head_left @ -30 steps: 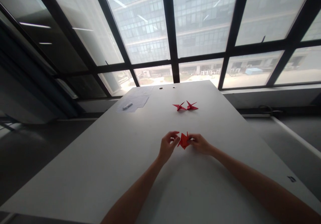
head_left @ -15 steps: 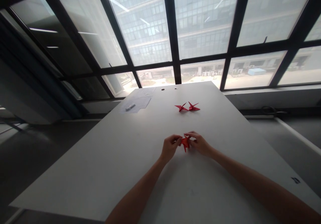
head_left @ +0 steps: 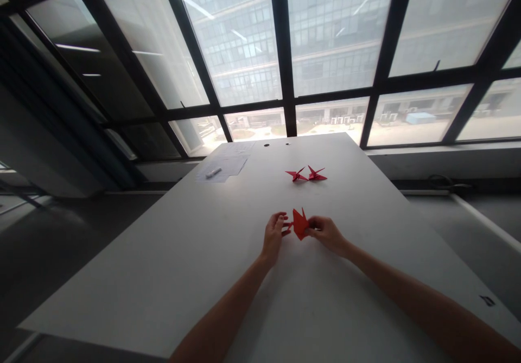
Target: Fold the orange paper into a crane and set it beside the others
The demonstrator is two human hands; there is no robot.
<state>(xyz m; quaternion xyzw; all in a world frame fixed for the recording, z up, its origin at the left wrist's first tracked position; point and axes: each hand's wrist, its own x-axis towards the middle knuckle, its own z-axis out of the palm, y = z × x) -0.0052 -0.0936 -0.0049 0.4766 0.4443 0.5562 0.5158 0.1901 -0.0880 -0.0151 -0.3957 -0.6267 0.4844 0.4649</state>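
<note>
I have the origami (head_left: 300, 224) around the middle of the table (head_left: 195, 254); whether its lower corner touches the table I can't tell. My right hand (head_left: 328, 234) pinches its right side between thumb and fingers. My left hand (head_left: 272, 237) is at its other side, fingers curved and apart, with a thin red tip among them; I can't tell whether they grip that tip or merely sit around it.

I'd judge it very light, crisp along the creases but easily bent or torn, and not slippery. I'd take it by the thick folded layers with a fingertip pinch, and keep pressure off the thin points.

Counting: one origami in hand; two red cranes, a left one (head_left: 297, 175) and a right one (head_left: 316, 174), side by side towards the table's far end; one pen (head_left: 213, 173) on the sheets (head_left: 238, 162) by the table's far left edge. The sheets overlap, so I can't count them.
</note>
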